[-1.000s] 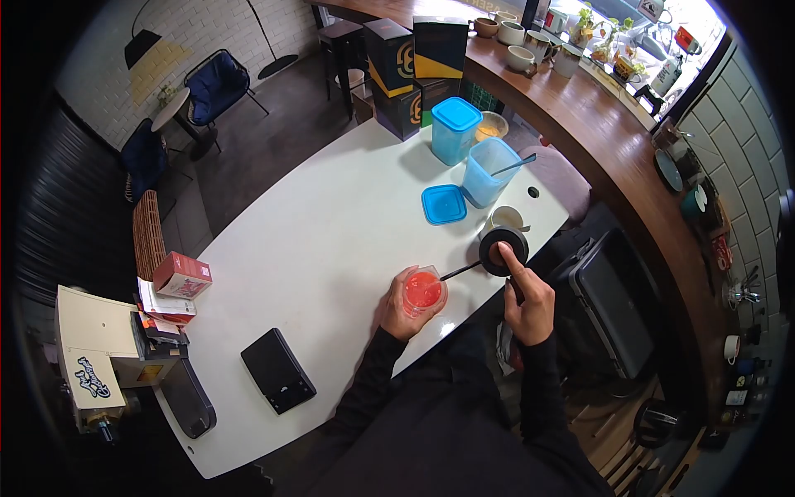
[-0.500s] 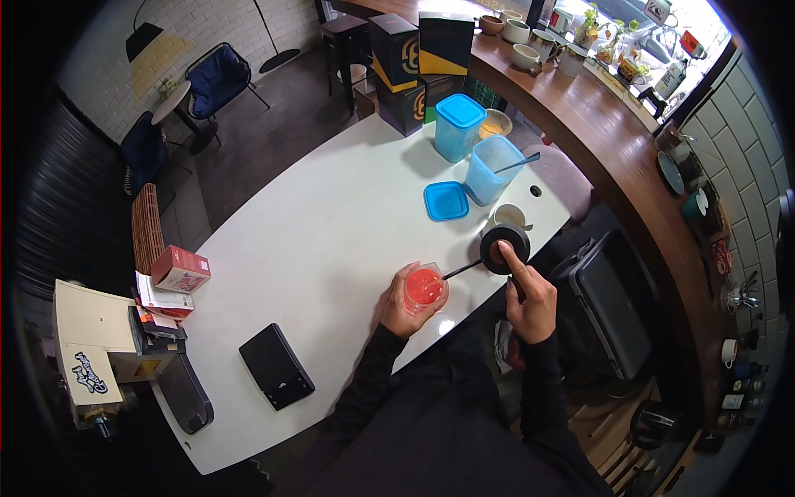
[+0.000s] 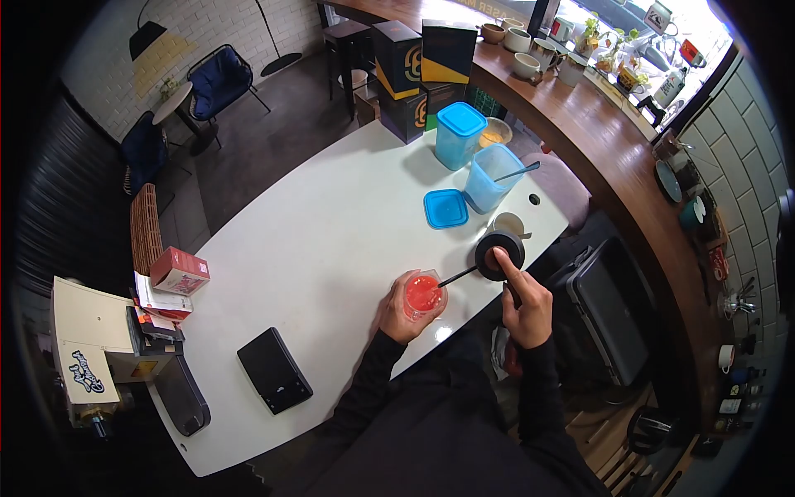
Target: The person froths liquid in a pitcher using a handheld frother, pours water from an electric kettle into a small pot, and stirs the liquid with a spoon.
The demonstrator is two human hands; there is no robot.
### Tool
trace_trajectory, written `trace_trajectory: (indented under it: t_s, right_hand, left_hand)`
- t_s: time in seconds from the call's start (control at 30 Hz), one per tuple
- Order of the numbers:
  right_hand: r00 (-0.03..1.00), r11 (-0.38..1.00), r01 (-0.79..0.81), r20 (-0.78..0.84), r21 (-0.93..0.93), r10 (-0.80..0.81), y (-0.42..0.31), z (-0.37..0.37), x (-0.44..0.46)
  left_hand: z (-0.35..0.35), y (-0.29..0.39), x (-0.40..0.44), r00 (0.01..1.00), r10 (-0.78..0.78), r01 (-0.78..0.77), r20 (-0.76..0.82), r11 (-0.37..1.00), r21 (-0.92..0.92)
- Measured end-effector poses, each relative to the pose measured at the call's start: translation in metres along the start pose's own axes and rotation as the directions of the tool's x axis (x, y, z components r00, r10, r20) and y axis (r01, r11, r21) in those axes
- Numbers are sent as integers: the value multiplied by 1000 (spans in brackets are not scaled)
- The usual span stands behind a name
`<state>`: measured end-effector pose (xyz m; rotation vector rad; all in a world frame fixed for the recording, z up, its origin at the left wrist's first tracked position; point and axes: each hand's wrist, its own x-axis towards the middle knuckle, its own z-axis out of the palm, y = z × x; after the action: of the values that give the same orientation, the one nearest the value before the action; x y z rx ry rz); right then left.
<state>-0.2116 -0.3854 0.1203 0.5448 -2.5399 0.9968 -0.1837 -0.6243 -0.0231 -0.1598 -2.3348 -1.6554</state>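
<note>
Little differs from half a second ago: the left hand (image 3: 399, 321) keeps its grip curled around the clear cup (image 3: 426, 309) of red liquid (image 3: 421, 291). Right of the cup, the right hand's (image 3: 528, 315) grip stays closed on the kettle (image 3: 485, 263), a finger (image 3: 510, 267) on its black lid (image 3: 512, 243), the spout (image 3: 459, 276) still over the cup's rim. Beyond the cup, mug (image 3: 508, 223) and flat blue lid (image 3: 446, 208) remain on the desk (image 3: 306, 248).

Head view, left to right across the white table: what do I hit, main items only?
Reddish-pink box → black flat device → clear cup of red liquid, held in the left hand → black kettle, held in the right hand.
</note>
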Motion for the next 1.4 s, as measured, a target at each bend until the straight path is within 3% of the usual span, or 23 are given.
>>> trace_trajectory:
  t_s: [0.23,0.57,0.73,1.07,1.17,1.23,1.4]
  right_hand:
    - [996,1000,-3,87,-20,4,3,-1,-4]
    - [1000,1000,9,29,-10,-9,1,-1,4]
    - [994,1000,-8,110,-24,11,4,0,-3]
    - [1000,1000,12,17,-3,-11,0,-1,4]
    - [999,999,28,33,-26,-28,2,0,1]
    - [993,998,-8,116,-60,15,1,-1,-4]
    - [997,1000,-6,81,-3,6,1,2,-3]
  left_hand:
    - [2,-1,0,1000,-1,2,-23,1000,25]
    - [2,-5,1,1000,9,-9,-17,1000,5]
    - [2,-2,0,1000,-17,17,-16,1000,-4]
    - [0,-8,-1,999,41,-43,21,998,56]
    - [1,-6,0,1000,2,-2,-5,1000,-15]
    - [0,-5,0,999,32,-33,15,997,70]
    - [-1,-7,0,999,51,-52,13,995,83]
